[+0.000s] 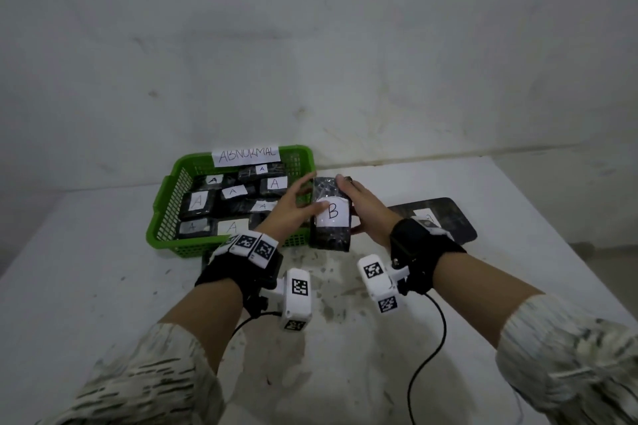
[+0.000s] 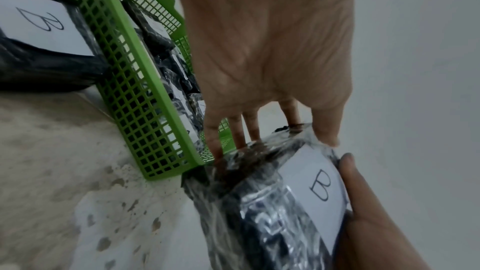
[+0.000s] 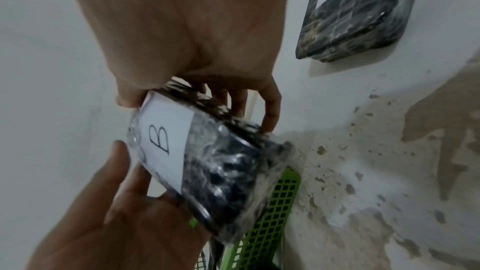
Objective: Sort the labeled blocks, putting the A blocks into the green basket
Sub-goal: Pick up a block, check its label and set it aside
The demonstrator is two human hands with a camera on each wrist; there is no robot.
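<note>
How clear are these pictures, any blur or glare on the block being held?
Head view: dim, sleeves smeared, B label readable. Left wrist view: the held block's wrap glints and streaks with motion blur. Right wrist view: the same glare, near hand soft.

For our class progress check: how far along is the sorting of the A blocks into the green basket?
Mostly done, it seems: the green basket holds many A blocks. In hand: the left hand and right hand hold a B block beside the basket. Another block lies to the right, its label unreadable. No loose A blocks show.
</note>
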